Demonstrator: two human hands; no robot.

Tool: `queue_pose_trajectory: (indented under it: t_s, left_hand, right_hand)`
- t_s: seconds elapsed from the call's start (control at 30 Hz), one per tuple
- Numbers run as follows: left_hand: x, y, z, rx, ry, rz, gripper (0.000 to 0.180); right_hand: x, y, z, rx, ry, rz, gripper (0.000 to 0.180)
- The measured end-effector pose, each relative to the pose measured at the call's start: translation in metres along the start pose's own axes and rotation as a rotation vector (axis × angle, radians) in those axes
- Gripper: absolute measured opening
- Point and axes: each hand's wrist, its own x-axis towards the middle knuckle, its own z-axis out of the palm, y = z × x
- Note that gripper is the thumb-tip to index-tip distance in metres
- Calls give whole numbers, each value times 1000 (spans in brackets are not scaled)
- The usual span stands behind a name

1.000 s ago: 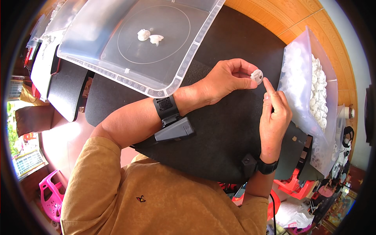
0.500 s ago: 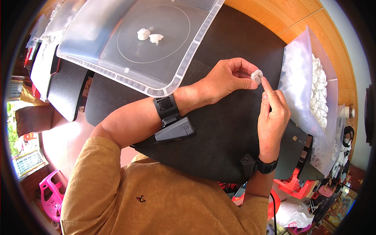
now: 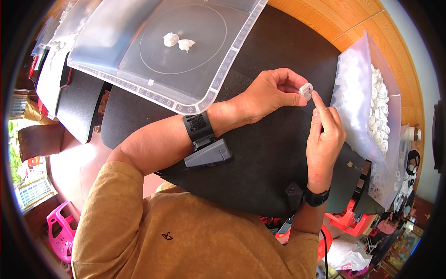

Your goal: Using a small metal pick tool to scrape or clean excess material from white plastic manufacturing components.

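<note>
My left hand (image 3: 274, 90) pinches a small round white plastic part (image 3: 305, 91) between thumb and fingers, above the black tabletop. A small dark spot shows on the part's face. The outstretched index finger of my right hand (image 3: 326, 130) reaches the part's near right edge and appears to touch it. That hand's thumb stands off from the index tip, its other fingers are curled, and nothing shows in it. Two similar white parts (image 3: 170, 39) lie close together in a clear plastic tub (image 3: 186, 109) at the far left.
A translucent bin (image 3: 366, 116) heaped with white parts (image 3: 378, 109) stands right of my right hand. The black table (image 3: 260, 153) curves round my body. A grey device (image 3: 209, 154) is strapped at my left wrist. A pink plastic chair (image 3: 61, 228) stands at the lower left.
Both hands hold nearly the same pose. The white part has shifted very slightly to the right, and the right index fingertip with it.
</note>
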Motion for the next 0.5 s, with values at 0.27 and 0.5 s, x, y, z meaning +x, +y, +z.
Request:
queue_pose_trajectory:
  t_s: [0.27, 0.5]
  left_hand:
    - [1, -1, 0, 12, 15, 11, 31]
    - [1, -2, 2, 142, 53, 39, 28]
  right_hand:
    - [-2, -1, 3, -49, 16, -5, 45]
    - [-6, -6, 3, -228, 40, -69, 49]
